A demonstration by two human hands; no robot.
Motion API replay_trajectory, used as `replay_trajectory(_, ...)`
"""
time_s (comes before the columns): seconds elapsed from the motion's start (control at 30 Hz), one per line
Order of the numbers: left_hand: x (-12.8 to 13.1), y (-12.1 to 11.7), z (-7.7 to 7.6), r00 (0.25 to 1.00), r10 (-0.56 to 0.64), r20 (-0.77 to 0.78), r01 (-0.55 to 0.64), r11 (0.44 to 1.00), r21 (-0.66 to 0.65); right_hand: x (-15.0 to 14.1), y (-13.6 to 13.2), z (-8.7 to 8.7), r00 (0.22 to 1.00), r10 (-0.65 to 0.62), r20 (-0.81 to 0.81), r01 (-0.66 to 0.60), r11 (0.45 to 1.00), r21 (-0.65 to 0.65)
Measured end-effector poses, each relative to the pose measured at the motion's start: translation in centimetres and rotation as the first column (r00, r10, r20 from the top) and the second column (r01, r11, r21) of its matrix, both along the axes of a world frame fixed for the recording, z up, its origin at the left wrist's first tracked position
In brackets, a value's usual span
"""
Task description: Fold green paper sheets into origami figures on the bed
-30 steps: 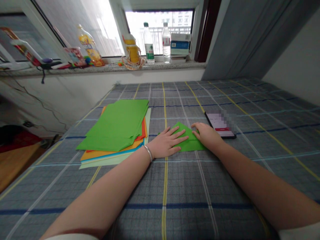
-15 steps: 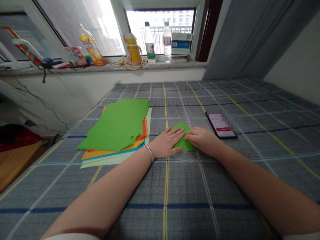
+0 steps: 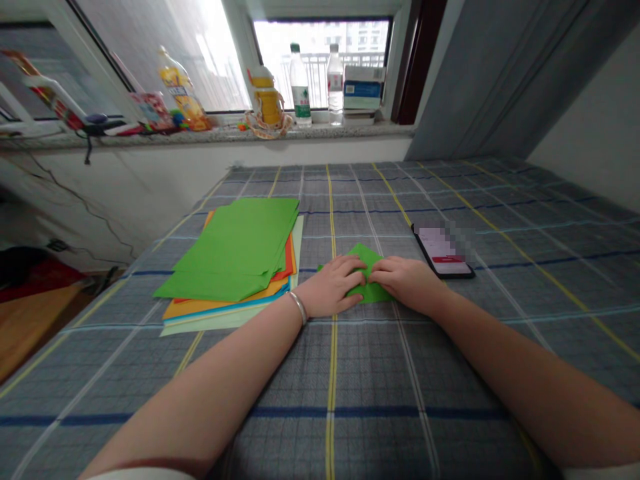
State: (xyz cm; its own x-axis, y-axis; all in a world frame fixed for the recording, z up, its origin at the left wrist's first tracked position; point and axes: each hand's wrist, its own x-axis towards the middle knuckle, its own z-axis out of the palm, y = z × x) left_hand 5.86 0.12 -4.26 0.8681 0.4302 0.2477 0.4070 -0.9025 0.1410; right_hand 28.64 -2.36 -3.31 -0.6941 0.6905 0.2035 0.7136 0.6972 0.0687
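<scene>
A folded piece of green paper [image 3: 367,253] lies on the plaid cloth in front of me, its far corner pointing away. My left hand [image 3: 333,287], with a silver bangle at the wrist, rests on the paper's left side; its fingers are apart and slightly bent. From the right, my right hand [image 3: 407,277] has its fingers pressed together on the paper's right part, close to the left fingertips. The hands cover much of the paper, so the fold beneath them is partly hidden.
Left of my hands lies a stack of coloured sheets [image 3: 235,247], green on top. A phone [image 3: 443,257] with its screen lit is on the right, near my right hand. Bottles [image 3: 300,93], a yellow cup [image 3: 267,100] and boxes [image 3: 363,90] stand on the windowsill.
My right hand has moved left, bringing the paper's right side inward, and its fingers have closed together. The fingers of my left hand, straight before, are now bent.
</scene>
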Motion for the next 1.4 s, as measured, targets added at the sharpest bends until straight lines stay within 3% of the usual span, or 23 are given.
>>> replay_trajectory(0.8, 0.1, 0.2, -0.1, 1.0, -0.027, -0.004, 0.027, 1.0, 0.011, 0.4, -0.2, 1.3, 0.993, -0.044, 0.111, 0.046, 0.999, -0.02)
replay_trajectory(1.13, 0.1, 0.5, -0.2, 0.999, -0.043, -0.004, 0.043, 0.999, 0.022, 1.8, -0.7, 2.2, 0.972, -0.19, 0.138, 0.2, 0.978, -0.065)
replay_trajectory(1.4, 0.2, 0.4, 0.0, 0.999, -0.049, -0.013, 0.049, 0.999, 0.017, 2.9, -1.1, 2.9, 0.905, -0.361, 0.225, 0.39, 0.915, -0.103)
